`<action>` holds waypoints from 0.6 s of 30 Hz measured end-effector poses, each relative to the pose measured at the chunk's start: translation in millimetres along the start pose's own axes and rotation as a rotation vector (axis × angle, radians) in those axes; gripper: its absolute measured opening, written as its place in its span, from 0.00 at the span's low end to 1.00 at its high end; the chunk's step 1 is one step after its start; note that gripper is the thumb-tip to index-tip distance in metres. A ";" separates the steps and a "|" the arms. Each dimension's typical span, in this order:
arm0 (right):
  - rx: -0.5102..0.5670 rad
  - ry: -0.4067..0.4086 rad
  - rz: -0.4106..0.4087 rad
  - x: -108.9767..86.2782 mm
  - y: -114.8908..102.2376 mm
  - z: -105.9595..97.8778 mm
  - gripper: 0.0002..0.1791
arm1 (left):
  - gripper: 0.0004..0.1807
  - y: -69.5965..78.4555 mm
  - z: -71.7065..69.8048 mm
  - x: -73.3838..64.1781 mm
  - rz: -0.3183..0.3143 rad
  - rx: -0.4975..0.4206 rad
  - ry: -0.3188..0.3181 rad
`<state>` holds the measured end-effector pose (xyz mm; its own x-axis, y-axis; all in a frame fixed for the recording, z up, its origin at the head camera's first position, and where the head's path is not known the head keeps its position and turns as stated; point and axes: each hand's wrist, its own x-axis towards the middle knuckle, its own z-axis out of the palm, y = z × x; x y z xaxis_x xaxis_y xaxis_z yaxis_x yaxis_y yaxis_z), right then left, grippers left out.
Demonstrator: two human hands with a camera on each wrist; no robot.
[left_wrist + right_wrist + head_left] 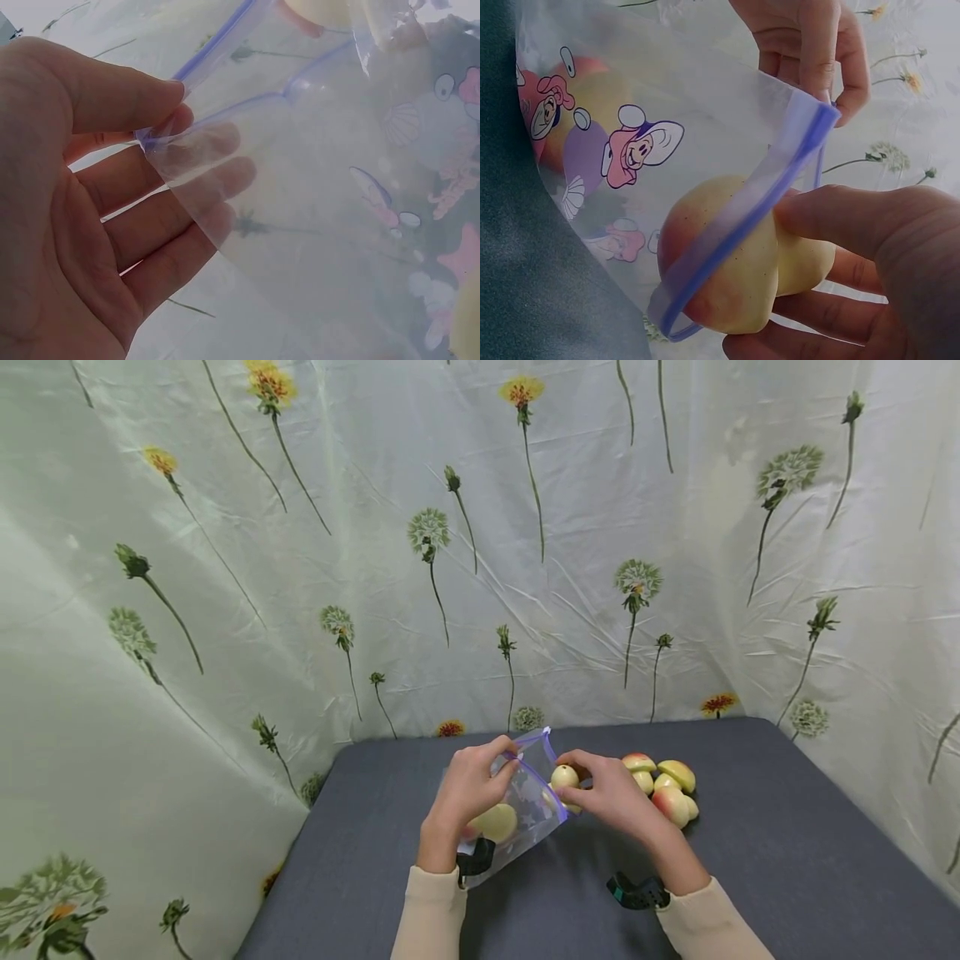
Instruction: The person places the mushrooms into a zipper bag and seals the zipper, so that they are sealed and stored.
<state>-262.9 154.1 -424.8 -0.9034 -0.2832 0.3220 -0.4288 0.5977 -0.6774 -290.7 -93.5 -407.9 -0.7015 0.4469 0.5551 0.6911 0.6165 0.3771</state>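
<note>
A clear zip bag (531,806) with a purple zip strip and cartoon prints is tilted above the table, its mouth facing right. My left hand (471,785) pinches the bag's upper edge at the zip between thumb and index finger; the other fingers lie behind the plastic in the left wrist view. My right hand (613,792) grips a yellow mushroom (757,274) with a red blush by its stem. Its rounded cap is partly inside the bag's mouth, behind the zip strip. Another yellow-and-red mushroom (498,822) lies within the bag, partly hidden by the left wrist.
Several more yellow-red mushrooms (671,807) sit in a cluster on the dark grey table (757,843), just right of my right hand. A pale curtain (480,677) printed with dandelions hangs behind the table and at its sides. Each wrist wears a black strap device (637,892).
</note>
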 end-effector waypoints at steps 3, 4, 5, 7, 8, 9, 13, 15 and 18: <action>0.007 0.000 0.001 0.2 0.4 1.0 0.19 | 0.04 0.3 -0.5 -0.5 -0.005 0.007 0.007; 0.009 0.000 0.002 0.2 0.7 1.4 0.19 | 0.04 0.2 -0.4 -0.7 -0.005 0.009 0.010; 0.010 0.002 0.002 0.0 0.9 1.9 0.19 | 0.04 -0.1 -0.4 -1.0 -0.008 0.011 0.012; 0.012 -0.001 0.007 -0.2 0.1 2.8 0.20 | 0.04 -0.7 -0.5 -1.7 -0.016 0.013 0.013; 0.012 -0.003 0.010 -0.3 -0.4 3.3 0.20 | 0.04 -1.1 -0.7 -1.8 -0.018 0.012 0.014; 0.015 -0.005 0.012 -0.4 -0.8 3.8 0.20 | 0.05 -1.5 -0.9 -1.9 -0.020 0.013 0.015; 0.025 -0.011 0.014 -0.3 -2.3 5.0 0.19 | 0.04 -1.3 -1.8 -0.9 -0.022 0.006 0.022; 0.027 -0.006 0.007 -0.1 -2.1 5.7 0.19 | 0.04 -0.9 -2.3 -0.3 -0.023 0.005 0.020; 0.030 -0.004 -0.008 0.3 -1.7 7.0 0.19 | 0.05 -1.1 -2.9 -0.2 -0.027 0.005 0.015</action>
<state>-262.4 147.8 -428.2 -0.9001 -0.2909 0.3244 -0.4355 0.5724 -0.6948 -290.8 -96.2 -406.3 -0.7172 0.4206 0.5557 0.6712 0.6315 0.3883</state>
